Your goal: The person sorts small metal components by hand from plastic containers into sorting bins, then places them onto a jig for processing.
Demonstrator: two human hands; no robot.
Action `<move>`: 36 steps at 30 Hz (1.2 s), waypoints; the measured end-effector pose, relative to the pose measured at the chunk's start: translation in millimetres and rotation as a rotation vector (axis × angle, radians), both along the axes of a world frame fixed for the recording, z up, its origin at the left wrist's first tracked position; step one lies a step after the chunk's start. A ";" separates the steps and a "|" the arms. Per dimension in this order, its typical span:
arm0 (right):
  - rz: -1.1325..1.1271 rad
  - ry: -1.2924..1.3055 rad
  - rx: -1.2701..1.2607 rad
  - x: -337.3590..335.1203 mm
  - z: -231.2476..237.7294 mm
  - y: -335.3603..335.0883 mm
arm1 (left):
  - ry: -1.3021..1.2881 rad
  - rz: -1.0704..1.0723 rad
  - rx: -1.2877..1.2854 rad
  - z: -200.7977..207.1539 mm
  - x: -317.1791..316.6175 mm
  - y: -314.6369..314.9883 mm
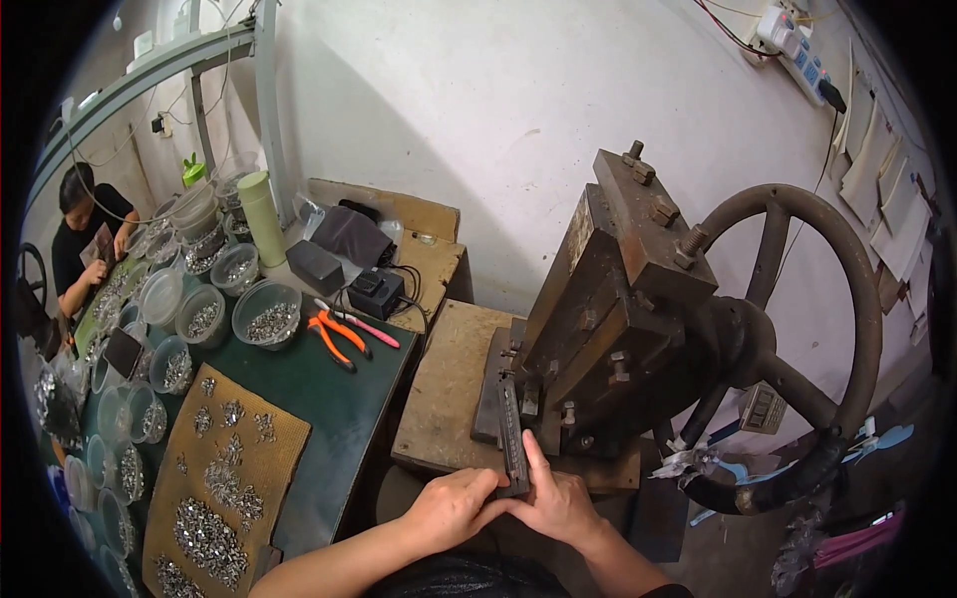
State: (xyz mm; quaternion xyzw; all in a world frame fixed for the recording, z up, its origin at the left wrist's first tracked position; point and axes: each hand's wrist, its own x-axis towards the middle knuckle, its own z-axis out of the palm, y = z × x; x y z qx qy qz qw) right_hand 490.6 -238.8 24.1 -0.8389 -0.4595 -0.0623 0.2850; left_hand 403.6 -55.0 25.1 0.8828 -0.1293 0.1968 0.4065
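A long, narrow dark metal bar [512, 439] with a groove along its top points away from me, its far end at the base of a hand press [628, 309]. My left hand [449, 510] is closed, thumb and fingers pinching the bar's near end from the left. On the other side my right hand [558, 506] grips the same end, its index finger stretched along the bar's right side and its thumb reaching under toward the left hand. Whether a small part lies in the groove I cannot make out.
The press's large handwheel [857, 299] stands at right. On the green table [344, 439] at left are a brown mat [269, 424] with piles of small metal parts, several plastic tubs [267, 311], and orange-handled pliers [339, 339]. Another person [95, 239] works at the far left.
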 end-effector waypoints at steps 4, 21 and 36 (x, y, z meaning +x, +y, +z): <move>-0.050 0.708 0.246 3.4 -37.0 -63.5 | 0.016 0.016 0.007 -7.4 -4.5 3.1; -0.630 0.140 1.123 -24.5 33.0 -127.8 | -0.109 -0.004 0.130 -23.0 -30.7 24.6; -0.537 0.265 1.038 3.3 181.7 -146.4 | -0.151 -0.160 0.129 -46.3 32.1 79.2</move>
